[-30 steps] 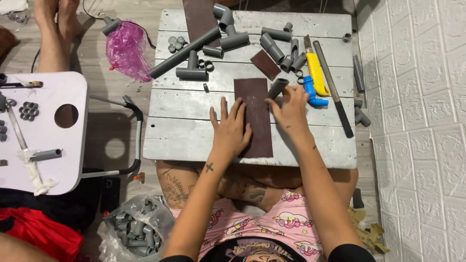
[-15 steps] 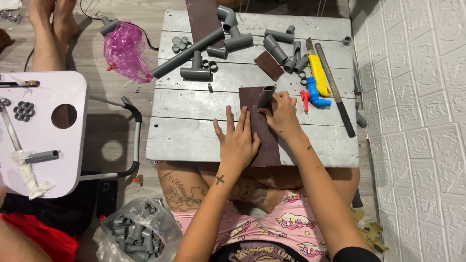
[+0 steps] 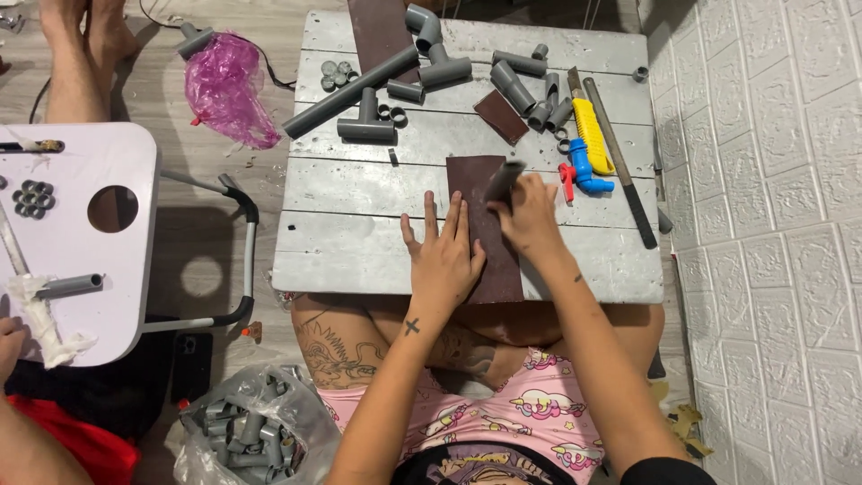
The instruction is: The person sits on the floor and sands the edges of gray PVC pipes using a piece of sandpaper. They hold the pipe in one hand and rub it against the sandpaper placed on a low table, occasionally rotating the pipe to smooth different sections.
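Left hand [image 3: 442, 260]: lies flat, palm down, fingers [image 3: 431, 220] spread open, pressing on the lower left part of the sandpaper sheet [image 3: 485, 193].
Right hand [image 3: 532, 216]: fingers curled closed around a short grey pipe piece [image 3: 503, 180], which is held tilted with its lower end on the sandpaper.
Sandpaper sheet: a long dark brown strip lying lengthwise on the desk [image 3: 359, 216], running from the middle plank down to the near edge, partly covered by both hands.
Pipe piece: near the upper right corner of the strip, touching it; somewhat blurred.
Desk: low, made of pale grey painted planks, set over the person's crossed legs.
Far side of desk: a long grey pipe [image 3: 350, 90] lying aslant, a T-fitting [image 3: 366, 121] just below it, an elbow fitting [image 3: 424, 22] near the back edge, and several short pipe cuts [image 3: 514, 85] to the right.
Second sandpaper piece [image 3: 500, 117]: small and brown, lying apart above the strip.
Right side of desk: a yellow-handled tool [image 3: 593, 135], a blue valve with a red handle [image 3: 582, 169], and a long dark file [image 3: 620, 162], side by side.
Floor, left: a pink plastic bag [image 3: 224, 85] and a clear bag of grey fittings [image 3: 251, 431].
White side table [image 3: 90, 260]: carries a grey pipe stub [image 3: 67, 286] wrapped in white cloth.
Wall [image 3: 781, 224]: white brick-patterned panels on the right.
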